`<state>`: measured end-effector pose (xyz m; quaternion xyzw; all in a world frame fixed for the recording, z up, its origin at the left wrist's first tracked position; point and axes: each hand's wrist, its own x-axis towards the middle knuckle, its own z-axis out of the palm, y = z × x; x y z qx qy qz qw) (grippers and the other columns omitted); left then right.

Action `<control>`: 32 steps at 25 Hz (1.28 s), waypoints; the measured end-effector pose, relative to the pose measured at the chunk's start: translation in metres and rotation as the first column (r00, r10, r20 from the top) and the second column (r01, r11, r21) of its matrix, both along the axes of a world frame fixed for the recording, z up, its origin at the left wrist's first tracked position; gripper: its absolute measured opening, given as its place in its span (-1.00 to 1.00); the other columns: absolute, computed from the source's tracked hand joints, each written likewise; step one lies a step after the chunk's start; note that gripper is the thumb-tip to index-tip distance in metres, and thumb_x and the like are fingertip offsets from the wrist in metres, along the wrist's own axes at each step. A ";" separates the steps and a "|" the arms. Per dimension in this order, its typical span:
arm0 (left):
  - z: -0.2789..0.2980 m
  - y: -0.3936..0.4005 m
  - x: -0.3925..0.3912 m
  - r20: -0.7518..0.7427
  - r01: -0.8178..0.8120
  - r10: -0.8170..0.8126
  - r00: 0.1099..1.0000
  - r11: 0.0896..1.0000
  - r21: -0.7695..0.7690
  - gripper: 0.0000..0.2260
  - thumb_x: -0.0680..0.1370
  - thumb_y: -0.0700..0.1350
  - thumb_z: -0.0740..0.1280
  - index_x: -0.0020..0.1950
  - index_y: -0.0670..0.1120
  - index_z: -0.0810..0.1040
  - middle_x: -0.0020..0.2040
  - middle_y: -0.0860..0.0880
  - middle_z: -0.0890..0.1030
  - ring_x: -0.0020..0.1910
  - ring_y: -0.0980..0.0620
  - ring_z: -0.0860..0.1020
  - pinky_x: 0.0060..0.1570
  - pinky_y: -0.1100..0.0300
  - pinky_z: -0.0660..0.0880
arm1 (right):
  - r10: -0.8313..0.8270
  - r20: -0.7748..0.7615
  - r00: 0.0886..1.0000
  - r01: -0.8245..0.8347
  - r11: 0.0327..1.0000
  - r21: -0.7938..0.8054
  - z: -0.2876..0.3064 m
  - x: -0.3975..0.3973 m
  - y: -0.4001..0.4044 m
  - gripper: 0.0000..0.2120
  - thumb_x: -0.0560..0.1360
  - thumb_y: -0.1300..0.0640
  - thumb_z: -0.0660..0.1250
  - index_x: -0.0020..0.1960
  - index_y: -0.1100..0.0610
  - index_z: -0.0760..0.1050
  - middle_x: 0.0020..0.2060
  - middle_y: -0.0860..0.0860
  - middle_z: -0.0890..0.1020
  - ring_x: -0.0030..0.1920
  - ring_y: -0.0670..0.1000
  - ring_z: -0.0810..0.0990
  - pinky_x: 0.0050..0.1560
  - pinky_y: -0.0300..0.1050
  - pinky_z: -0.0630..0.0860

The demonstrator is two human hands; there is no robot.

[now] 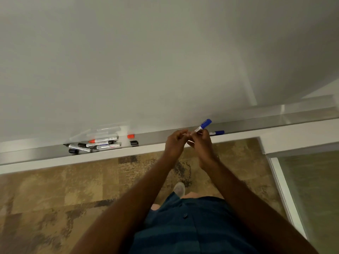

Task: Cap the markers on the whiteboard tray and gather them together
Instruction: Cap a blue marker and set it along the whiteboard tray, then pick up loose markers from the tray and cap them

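My right hand (202, 143) holds a blue-capped marker (201, 127) that points up and to the right, just above the silver whiteboard tray (157, 138). My left hand (175, 143) is at the marker's lower end, fingers pinched there. A second blue marker (218, 133) lies on the tray just right of my hands. To the left, several black and red markers (95, 143) lie in a loose pile on the tray. A loose red cap (130, 136) and a loose black cap (134, 143) sit beside the pile.
The whiteboard (146, 61) fills the upper view. Below the tray is a white ledge (110, 156), then patterned brown carpet (55, 189). A glass panel with a white frame (286, 189) stands at the right. My shoe (179, 188) is on the floor beneath my hands.
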<state>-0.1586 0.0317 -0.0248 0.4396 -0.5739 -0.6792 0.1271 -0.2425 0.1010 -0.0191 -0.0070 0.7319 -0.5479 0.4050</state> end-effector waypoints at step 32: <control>-0.032 -0.026 0.008 0.613 0.569 -0.059 0.788 0.451 -0.688 -0.78 0.60 -0.15 0.25 0.14 -0.01 0.66 0.10 -0.03 0.68 0.01 -0.10 0.60 -0.10 0.09 0.48 | 0.299 -0.322 0.898 -0.219 0.940 0.263 -0.026 -0.044 0.044 -0.74 0.61 0.16 0.30 0.29 0.03 0.54 0.24 0.02 0.61 0.19 0.05 0.59 0.19 0.04 0.61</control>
